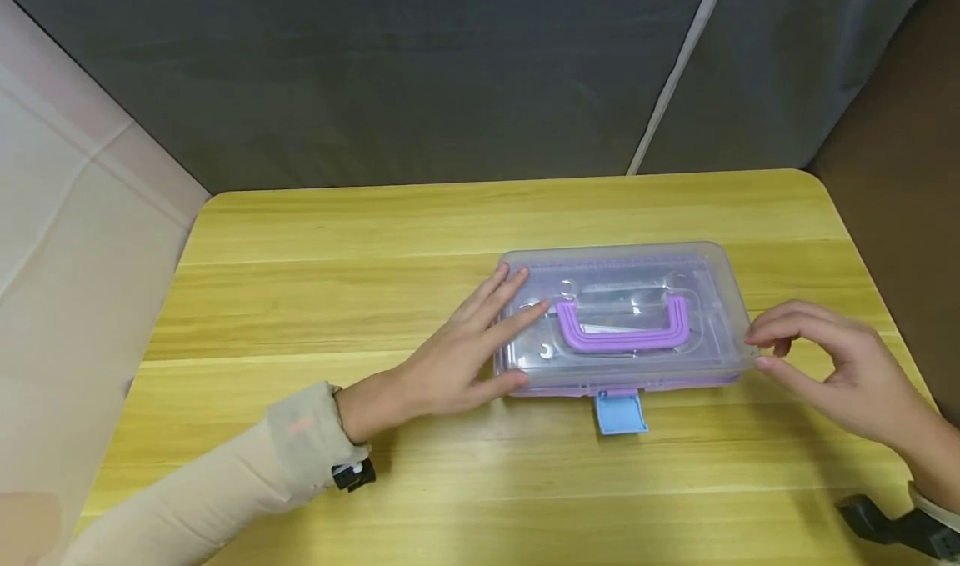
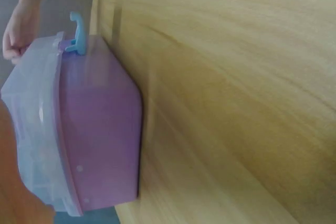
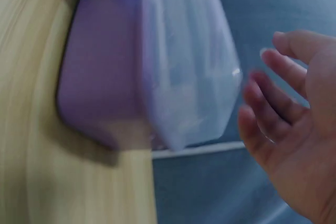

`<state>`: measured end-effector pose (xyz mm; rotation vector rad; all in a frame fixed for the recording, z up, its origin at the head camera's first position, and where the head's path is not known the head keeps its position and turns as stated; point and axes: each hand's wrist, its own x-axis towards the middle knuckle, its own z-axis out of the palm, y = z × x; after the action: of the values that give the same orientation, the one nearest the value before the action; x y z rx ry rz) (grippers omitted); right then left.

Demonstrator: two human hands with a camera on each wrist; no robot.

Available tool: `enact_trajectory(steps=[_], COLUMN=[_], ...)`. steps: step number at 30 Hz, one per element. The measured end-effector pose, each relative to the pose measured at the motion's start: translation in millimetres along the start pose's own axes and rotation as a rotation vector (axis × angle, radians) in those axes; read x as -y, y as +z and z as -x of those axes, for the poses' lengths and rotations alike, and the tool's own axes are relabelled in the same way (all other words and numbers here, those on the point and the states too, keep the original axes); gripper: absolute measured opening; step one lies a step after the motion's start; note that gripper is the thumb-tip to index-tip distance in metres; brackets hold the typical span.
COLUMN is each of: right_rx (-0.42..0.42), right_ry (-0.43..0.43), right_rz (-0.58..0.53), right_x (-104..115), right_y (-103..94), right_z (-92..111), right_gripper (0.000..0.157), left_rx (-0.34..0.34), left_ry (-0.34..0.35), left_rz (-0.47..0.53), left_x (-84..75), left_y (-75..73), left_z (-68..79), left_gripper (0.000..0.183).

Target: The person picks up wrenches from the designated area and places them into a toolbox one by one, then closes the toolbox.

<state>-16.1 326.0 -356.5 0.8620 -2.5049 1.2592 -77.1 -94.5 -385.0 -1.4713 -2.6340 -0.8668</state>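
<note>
A purple plastic toolbox (image 1: pixel 720 316) with a see-through lid sits on the table, its lid down. Its purple carry handle (image 1: pixel 624 341) lies flat on top, and the light blue latch (image 1: pixel 621 413) at the front sticks outward, unfastened. Silvery wrenches (image 1: pixel 567 289) show through the lid. My left hand (image 1: pixel 465 358) rests on the lid's left end with fingers spread. At the right end, my right hand (image 1: pixel 840 366) is close to the lid corner, fingers loosely bent. In the right wrist view a gap separates those fingers (image 3: pixel 283 69) from the lid.
The wooden table (image 1: pixel 300 299) reaches out to both sides and in front of the toolbox. A dark grey curtain (image 1: pixel 412 74) hangs behind it, with a pale wall (image 1: pixel 75 216) at left and a brown surface (image 1: pixel 900 182) at right.
</note>
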Motion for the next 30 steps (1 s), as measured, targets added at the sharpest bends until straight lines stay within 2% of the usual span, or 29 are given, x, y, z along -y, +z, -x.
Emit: enact_trajectory(steps=[2, 4, 6, 8, 10, 13, 16, 19, 23, 26, 30], right_rx=[0.055, 0.141, 0.251, 0.368, 0.483, 0.63, 0.734, 0.776, 0.733, 0.693, 0.677], right_ry=[-0.048, -0.064, -0.051, -0.027, 0.003, 0.078, 0.161, 0.203, 0.23, 0.266, 0.342], right_rz=[-0.082, -0.159, -0.208, -0.252, -0.299, -0.39, -0.443, -0.428, -0.401, -0.456, -0.614], right_x=[6.4, 13.2, 19.1, 21.3, 20.2, 14.3, 7.5, 0.4, -8.3, -12.3, -13.5], right_y=[0.9, 2.9, 6.5, 12.6, 20.9, 36.6, 51.0, 62.1, 74.1, 84.9, 97.4], right_z=[0.0, 1.2, 3.1, 5.4, 7.8, 11.3, 14.9, 16.5, 16.7, 17.0, 17.0], right_gripper=[0.014, 0.026, 0.043, 0.052, 0.05, 0.037, 0.026, 0.023, 0.021, 0.016, 0.027], left_rx=[0.002, -0.001, -0.001, 0.0, 0.002, 0.002, 0.0, 0.0, 0.001, 0.004, 0.008], left_ry=[0.006, 0.01, 0.011, 0.008, 0.002, -0.003, -0.003, -0.003, -0.005, -0.004, -0.01], left_rz=[-0.003, 0.001, 0.009, 0.018, 0.021, 0.023, 0.024, 0.023, 0.021, 0.024, 0.028], left_x=[0.6, 1.3, 1.5, 1.6, 1.6, 1.6, 0.9, 0.4, 0.7, 1.0, 0.9], left_y=[0.8, 1.4, 2.1, 2.9, 3.4, 3.8, 3.6, 2.7, 2.3, 2.9, 3.3], left_z=[-0.2, -0.4, -0.7, -0.7, -0.5, 0.0, -0.1, -0.5, -0.3, -0.2, 0.2], left_gripper=[0.079, 0.078, 0.077, 0.077, 0.077, 0.077, 0.078, 0.078, 0.078, 0.078, 0.078])
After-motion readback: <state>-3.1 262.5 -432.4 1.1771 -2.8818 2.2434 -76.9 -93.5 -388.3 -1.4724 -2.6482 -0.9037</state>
